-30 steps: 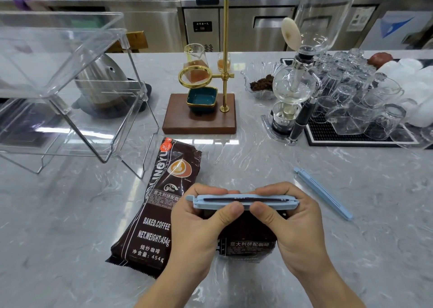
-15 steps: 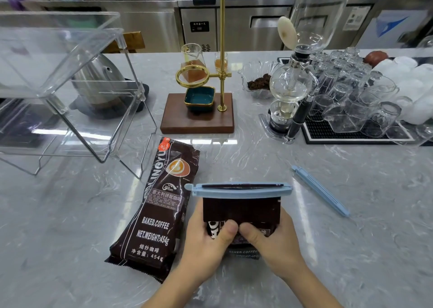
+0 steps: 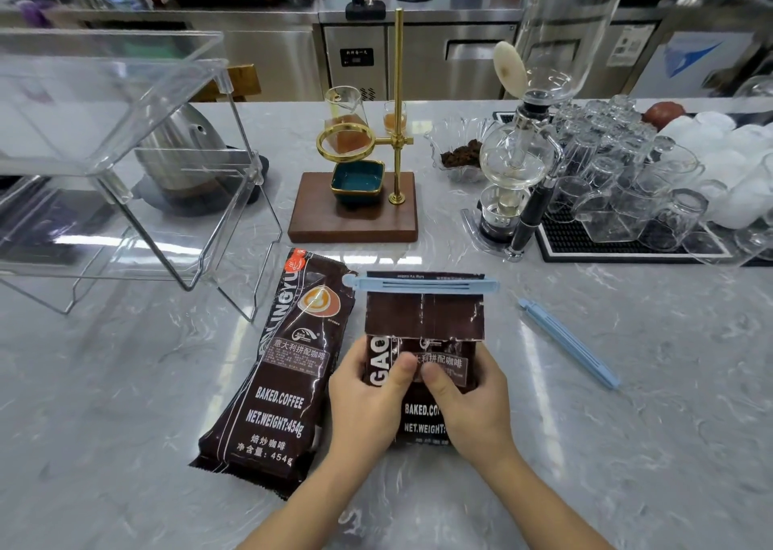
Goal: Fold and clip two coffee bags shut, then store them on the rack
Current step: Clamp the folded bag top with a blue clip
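Note:
A dark brown coffee bag [image 3: 424, 319] stands in front of me with its top folded over and a light blue clip [image 3: 422, 284] clamped across the fold. My left hand [image 3: 368, 394] and my right hand [image 3: 468, 399] grip the bag's lower sides, thumbs pressed on its front. A second brown coffee bag [image 3: 278, 365] lies flat on the marble counter just left of it, unclipped. A second blue clip [image 3: 569, 342] lies loose on the counter to the right. The clear acrylic rack [image 3: 125, 164] stands at the back left.
A wooden-based brass drip stand [image 3: 355, 206] with a teal dish sits behind the bags. A glass siphon brewer [image 3: 516, 169] and a black mat of upturned glasses [image 3: 627, 198] fill the back right. A steel kettle [image 3: 175, 156] shows through the rack.
My hands slid down from the clip to the bag's lower body, and the clipped bag now stands taller and farther from me, showing its folded top.

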